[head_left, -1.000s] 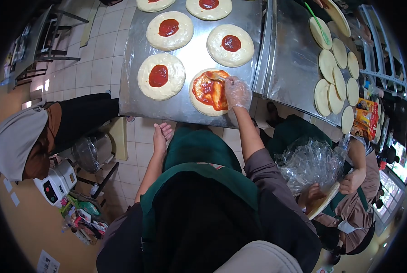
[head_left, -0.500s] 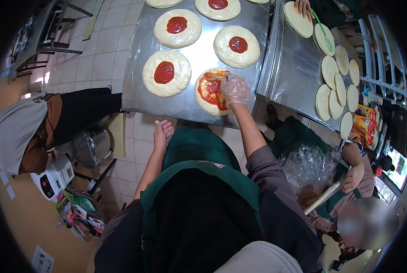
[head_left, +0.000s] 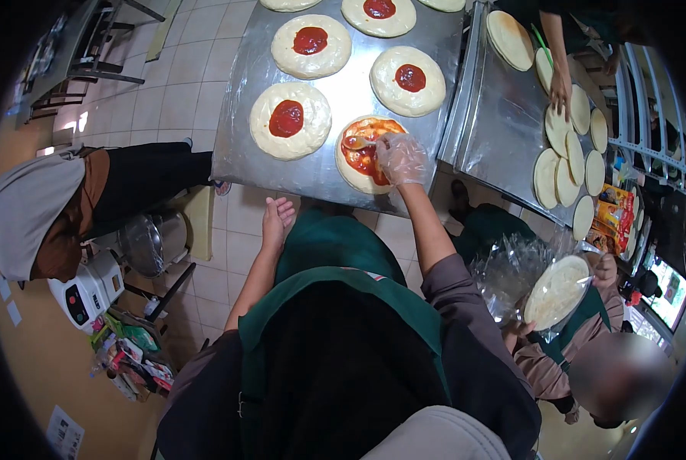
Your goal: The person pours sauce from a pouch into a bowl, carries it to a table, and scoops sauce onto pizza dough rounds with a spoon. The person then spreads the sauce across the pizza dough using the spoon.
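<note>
My right hand [head_left: 403, 159], in a clear plastic glove, is closed round a spoon [head_left: 360, 142]. The spoon's bowl rests in red sauce on the nearest dough round [head_left: 350, 178], and the sauce is smeared over most of that round's top. My left hand [head_left: 278, 218] hangs palm up beside the table's front edge, its fingers stretched out and holding nothing. On the metal table [head_left: 281, 172], other pale dough rounds, such as this one [head_left: 262, 132], each carry a dollop of red sauce [head_left: 286, 119] at the centre.
A second metal table [head_left: 481, 138] at right bears several flat bases [head_left: 546, 176]; a co-worker's hand [head_left: 560, 92] touches one. Close on my right, another person holds a bagged flat base [head_left: 557, 291]. A person in a grey head covering [head_left: 32, 207] is at left, near a white scale [head_left: 90, 299].
My right hand has shifted slightly, and the spoon has moved lower on the sauced round. The person at right has turned the bagged base face up. The co-worker's hand has moved along the bases.
</note>
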Demonstrator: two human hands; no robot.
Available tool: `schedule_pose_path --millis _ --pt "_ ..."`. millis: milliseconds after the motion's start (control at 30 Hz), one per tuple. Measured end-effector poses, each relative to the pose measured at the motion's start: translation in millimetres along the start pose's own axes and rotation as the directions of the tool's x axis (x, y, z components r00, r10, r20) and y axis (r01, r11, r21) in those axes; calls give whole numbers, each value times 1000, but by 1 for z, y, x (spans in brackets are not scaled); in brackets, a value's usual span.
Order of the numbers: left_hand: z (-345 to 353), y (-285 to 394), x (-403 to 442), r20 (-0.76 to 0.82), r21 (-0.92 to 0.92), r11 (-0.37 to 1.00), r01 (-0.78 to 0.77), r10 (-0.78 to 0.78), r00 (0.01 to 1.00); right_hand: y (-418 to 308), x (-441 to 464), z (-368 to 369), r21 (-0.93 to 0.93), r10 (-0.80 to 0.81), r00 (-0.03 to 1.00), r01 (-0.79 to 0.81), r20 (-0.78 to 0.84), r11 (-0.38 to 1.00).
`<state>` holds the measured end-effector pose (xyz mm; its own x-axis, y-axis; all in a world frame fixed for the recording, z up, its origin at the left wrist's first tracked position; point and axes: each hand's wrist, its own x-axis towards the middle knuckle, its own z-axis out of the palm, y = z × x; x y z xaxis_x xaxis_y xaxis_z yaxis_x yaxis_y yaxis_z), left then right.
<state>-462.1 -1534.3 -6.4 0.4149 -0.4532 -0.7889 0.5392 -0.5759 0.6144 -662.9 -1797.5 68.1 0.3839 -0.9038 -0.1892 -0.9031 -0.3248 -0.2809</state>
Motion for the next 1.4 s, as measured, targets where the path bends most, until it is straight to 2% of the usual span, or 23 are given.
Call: schedule_pose_path --millis 200,300,400,500,600,700,800,933,967,1067,1167,1267,1400 --pt "1 0 3 12 13 1000 -2 2 1000 -2 -15 -13 3 -78 996 78 32 997" --pt "3 -2 3 21 25 1000 -8 7 1000 -3 -15 -2 28 -78 997 79 -22 997" --pt "3 -2 2 24 22 1000 1 -1 1000 4 -26 5 -5 -168 986 168 -3 986" --pt "4 -5 -1 26 12 1000 2 -3 1000 8 -32 1 16 -163 986 164 -29 986" --pt "6 -6 0 35 27 1000 7 -8 999 6 -31 6 -84 -175 980 168 -95 982" --pt "6 -3 -1 33 44 999 4 -5 999 15 -46 -1 -36 -210 976 209 -50 977" --pt "5 -7 -3 27 46 999 4 -6 1000 36 -43 -1 63 -136 986 143 -95 988" --pt "7 -8 -2 32 46 999 7 -8 999 51 -45 17 238 170 984 -179 57 955" --pt "7 -8 -2 31 48 999 9 -11 999 57 -49 32 198 92 995 -96 28 975" --pt "6 -9 -3 34 47 999 1 -2 999 41 -56 17 285 114 987 -142 111 948" --pt "7 -9 -5 37 67 998 -9 7 999 36 -43 17 193 -79 994 93 -79 977" --pt "7 -9 -5 44 62 998 -9 6 999 31 -52 19 25 -159 980 163 -119 986" --pt "4 -12 -5 33 58 998 4 -6 999 35 -69 -9 63 -118 988 125 -96 990"
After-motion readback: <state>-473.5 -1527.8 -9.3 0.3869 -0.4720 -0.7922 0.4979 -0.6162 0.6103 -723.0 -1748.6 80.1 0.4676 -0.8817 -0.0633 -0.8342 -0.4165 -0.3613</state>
